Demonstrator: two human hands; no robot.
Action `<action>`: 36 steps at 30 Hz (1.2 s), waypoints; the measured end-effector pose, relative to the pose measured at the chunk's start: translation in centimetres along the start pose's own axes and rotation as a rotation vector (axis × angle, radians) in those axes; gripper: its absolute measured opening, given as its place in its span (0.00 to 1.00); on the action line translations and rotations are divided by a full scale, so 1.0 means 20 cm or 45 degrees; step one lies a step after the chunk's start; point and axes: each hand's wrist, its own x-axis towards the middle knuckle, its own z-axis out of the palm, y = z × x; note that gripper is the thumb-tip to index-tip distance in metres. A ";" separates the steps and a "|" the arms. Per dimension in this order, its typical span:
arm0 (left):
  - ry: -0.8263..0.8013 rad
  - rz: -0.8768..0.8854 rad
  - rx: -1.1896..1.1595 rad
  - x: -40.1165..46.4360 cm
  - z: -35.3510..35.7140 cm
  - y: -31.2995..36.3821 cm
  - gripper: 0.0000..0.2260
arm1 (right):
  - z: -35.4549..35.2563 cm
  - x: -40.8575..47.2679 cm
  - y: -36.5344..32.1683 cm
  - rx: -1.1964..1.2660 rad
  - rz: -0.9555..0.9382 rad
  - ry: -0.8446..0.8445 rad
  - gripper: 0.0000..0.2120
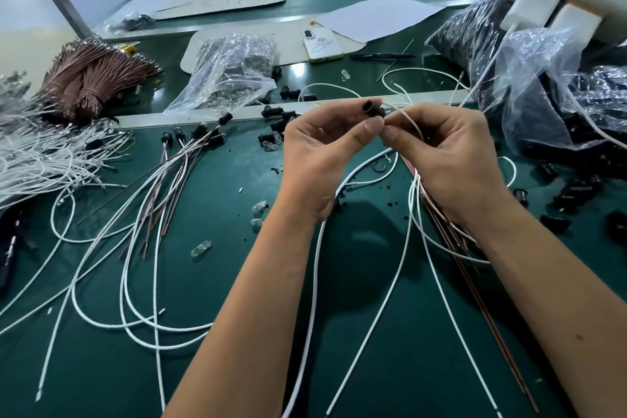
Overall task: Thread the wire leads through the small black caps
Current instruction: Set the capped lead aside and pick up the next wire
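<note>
Above the green table, my left hand [317, 153] pinches a small black cap [372, 107] between thumb and fingertips. My right hand [448, 153] pinches a thin white wire lead [405, 117] right at the cap's near end. Whether the lead is inside the cap I cannot tell. More white and brown wires [419, 214] hang from under my right palm toward the near edge. Finished leads with black caps [200, 132] fan out on the table at left. Loose black caps [276, 110] lie beyond my hands.
A pile of white wires [37, 153] and brown wire bundles [91, 81] lie at far left. A clear bag of parts [234, 68], a phone [320, 42] and paper sheets sit behind. Bags of black caps [556, 88] fill the right. Small glass bulbs [200, 248] are scattered.
</note>
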 end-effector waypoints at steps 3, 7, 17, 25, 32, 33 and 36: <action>-0.021 0.000 -0.032 -0.01 0.02 0.00 0.09 | -0.01 0.00 0.01 0.063 0.026 0.011 0.03; -0.027 0.010 -0.036 -0.01 0.02 -0.01 0.09 | -0.02 0.00 0.00 0.054 0.009 -0.003 0.02; 0.071 -0.028 -0.042 -0.02 0.03 -0.03 0.08 | 0.00 0.00 -0.01 0.033 0.054 0.050 0.03; 0.232 -0.194 -0.301 -0.05 0.12 -0.07 0.09 | 0.02 -0.01 0.00 0.013 0.062 0.133 0.02; 0.365 -0.241 -0.451 -0.07 0.17 -0.10 0.06 | 0.05 -0.03 0.01 -0.022 0.060 0.187 0.04; 0.380 -0.243 -0.459 -0.07 0.18 -0.10 0.06 | 0.05 -0.03 0.01 -0.039 0.054 0.195 0.04; 0.422 -0.251 -0.485 -0.07 0.19 -0.11 0.06 | 0.05 -0.03 0.01 -0.113 0.031 0.210 0.04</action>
